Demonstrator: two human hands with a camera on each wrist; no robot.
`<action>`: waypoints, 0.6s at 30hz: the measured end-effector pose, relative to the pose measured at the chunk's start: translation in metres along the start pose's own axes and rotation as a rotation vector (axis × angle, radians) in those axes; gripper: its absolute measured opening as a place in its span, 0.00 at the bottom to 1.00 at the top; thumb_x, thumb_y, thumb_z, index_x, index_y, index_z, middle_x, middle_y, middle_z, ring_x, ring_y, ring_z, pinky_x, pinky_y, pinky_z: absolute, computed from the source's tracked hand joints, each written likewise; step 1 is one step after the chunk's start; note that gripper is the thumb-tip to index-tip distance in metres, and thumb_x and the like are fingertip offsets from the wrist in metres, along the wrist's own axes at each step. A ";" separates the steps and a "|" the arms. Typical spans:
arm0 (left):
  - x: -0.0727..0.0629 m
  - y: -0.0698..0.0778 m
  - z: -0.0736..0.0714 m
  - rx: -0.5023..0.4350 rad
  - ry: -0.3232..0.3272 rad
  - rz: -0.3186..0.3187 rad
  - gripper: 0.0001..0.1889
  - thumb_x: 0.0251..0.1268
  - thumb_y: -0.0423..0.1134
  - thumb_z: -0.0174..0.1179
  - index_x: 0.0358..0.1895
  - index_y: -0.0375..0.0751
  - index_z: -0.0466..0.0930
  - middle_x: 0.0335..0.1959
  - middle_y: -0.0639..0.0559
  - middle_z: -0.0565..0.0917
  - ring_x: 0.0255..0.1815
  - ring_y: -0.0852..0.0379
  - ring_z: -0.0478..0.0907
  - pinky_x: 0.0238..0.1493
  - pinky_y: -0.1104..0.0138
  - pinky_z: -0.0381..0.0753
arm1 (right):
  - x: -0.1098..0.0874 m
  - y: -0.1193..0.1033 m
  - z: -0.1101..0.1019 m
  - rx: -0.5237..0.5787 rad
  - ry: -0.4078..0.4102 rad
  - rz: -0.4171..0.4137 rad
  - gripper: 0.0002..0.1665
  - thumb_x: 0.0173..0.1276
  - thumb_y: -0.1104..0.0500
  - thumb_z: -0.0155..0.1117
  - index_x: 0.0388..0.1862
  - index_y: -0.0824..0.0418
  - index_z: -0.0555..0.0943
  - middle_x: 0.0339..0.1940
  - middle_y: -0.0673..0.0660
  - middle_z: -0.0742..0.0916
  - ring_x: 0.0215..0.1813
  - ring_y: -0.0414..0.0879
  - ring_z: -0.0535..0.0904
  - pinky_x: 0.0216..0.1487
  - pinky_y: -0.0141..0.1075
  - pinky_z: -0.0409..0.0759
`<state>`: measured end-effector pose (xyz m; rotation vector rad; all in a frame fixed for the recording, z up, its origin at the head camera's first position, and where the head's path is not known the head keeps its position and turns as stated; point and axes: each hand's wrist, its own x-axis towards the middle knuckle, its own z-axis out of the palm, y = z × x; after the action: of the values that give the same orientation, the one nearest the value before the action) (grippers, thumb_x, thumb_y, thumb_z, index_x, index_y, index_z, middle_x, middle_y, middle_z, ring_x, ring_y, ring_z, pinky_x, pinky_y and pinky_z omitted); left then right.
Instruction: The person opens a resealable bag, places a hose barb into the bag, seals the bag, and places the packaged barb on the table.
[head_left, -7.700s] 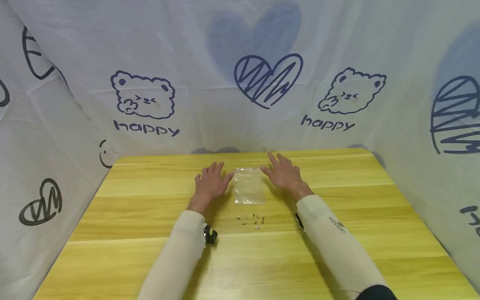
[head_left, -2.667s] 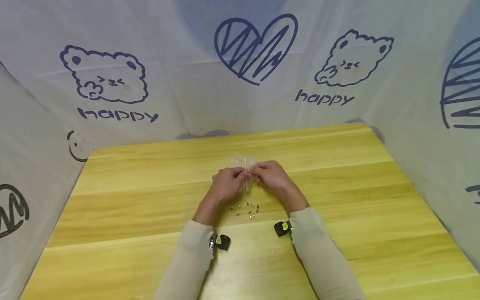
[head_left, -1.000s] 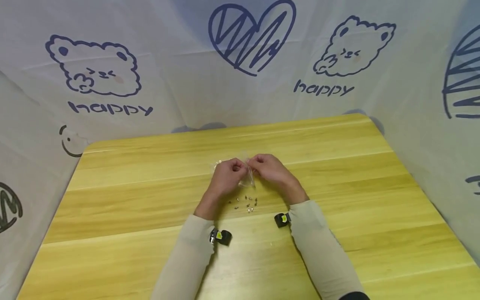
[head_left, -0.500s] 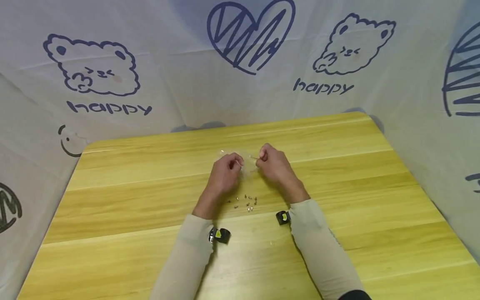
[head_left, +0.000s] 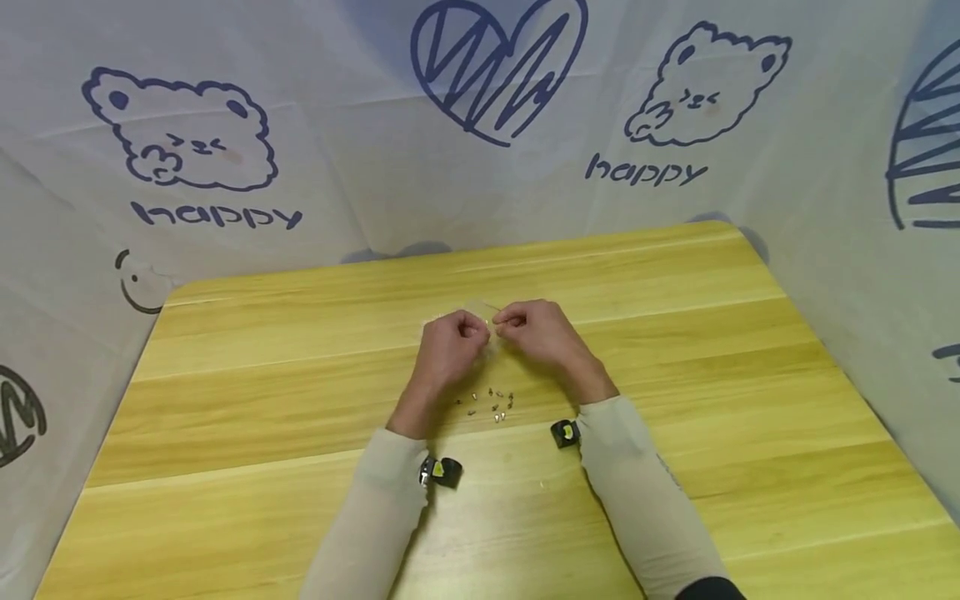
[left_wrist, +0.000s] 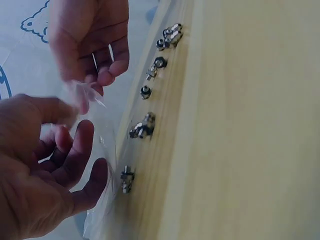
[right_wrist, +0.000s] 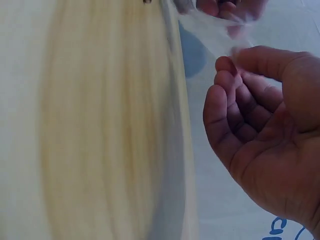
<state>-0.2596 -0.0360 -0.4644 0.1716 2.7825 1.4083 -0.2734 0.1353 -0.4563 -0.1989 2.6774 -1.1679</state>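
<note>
A clear plastic zip bag [left_wrist: 89, 94] is raised between my two hands, above the far middle of the table. My left hand [head_left: 450, 346] pinches it between thumb and forefinger. On the other side my right hand [head_left: 543, 335] pinches its edge with thumb and fingertip, as the right wrist view shows of the bag [right_wrist: 215, 31]. Much of the bag is hidden behind the fingers in the head view. Several small shiny metal fittings [head_left: 496, 407] lie scattered on the table, nearer than the hands; the left wrist view shows the fittings [left_wrist: 145, 92] in a loose row.
The wood-grain table [head_left: 262, 400] has a rounded far edge close to a hanging white cloth [head_left: 345, 142] printed with bears and hearts. A black wrist camera [head_left: 448, 472] sits on the left cuff, another black camera [head_left: 564, 433] on the right.
Earlier the bag lay flat with both hands spread beside it; since then they have lifted and gripped it. Over the last half second the right hand has come back toward the left. The fittings stay put.
</note>
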 end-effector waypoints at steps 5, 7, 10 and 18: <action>0.001 -0.002 0.001 0.017 0.006 0.000 0.12 0.56 0.30 0.54 0.41 0.42 0.85 0.21 0.51 0.76 0.17 0.60 0.67 0.21 0.70 0.66 | -0.001 -0.001 -0.003 -0.033 0.014 0.014 0.11 0.65 0.59 0.60 0.43 0.52 0.86 0.37 0.50 0.86 0.39 0.44 0.78 0.42 0.36 0.76; 0.000 -0.003 0.001 0.043 -0.002 0.000 0.14 0.56 0.30 0.53 0.42 0.44 0.85 0.19 0.52 0.75 0.15 0.60 0.64 0.19 0.70 0.63 | -0.001 -0.002 -0.004 -0.055 0.026 0.021 0.11 0.63 0.60 0.60 0.41 0.53 0.86 0.36 0.50 0.86 0.38 0.44 0.78 0.40 0.36 0.76; 0.000 -0.003 0.000 0.101 -0.006 0.003 0.16 0.56 0.32 0.53 0.45 0.45 0.85 0.17 0.53 0.72 0.15 0.61 0.63 0.18 0.70 0.61 | -0.002 -0.003 -0.005 -0.082 0.038 0.035 0.10 0.62 0.59 0.61 0.39 0.52 0.87 0.34 0.50 0.86 0.36 0.44 0.78 0.38 0.35 0.74; 0.001 -0.010 -0.005 0.156 -0.026 0.093 0.12 0.59 0.29 0.52 0.40 0.44 0.83 0.32 0.48 0.73 0.31 0.53 0.70 0.33 0.64 0.71 | -0.005 0.000 -0.003 -0.100 0.033 0.066 0.13 0.64 0.56 0.60 0.44 0.47 0.87 0.37 0.50 0.86 0.35 0.45 0.76 0.35 0.35 0.72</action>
<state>-0.2623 -0.0461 -0.4696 0.3239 2.8977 1.1946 -0.2695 0.1380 -0.4536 -0.1065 2.7511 -1.0287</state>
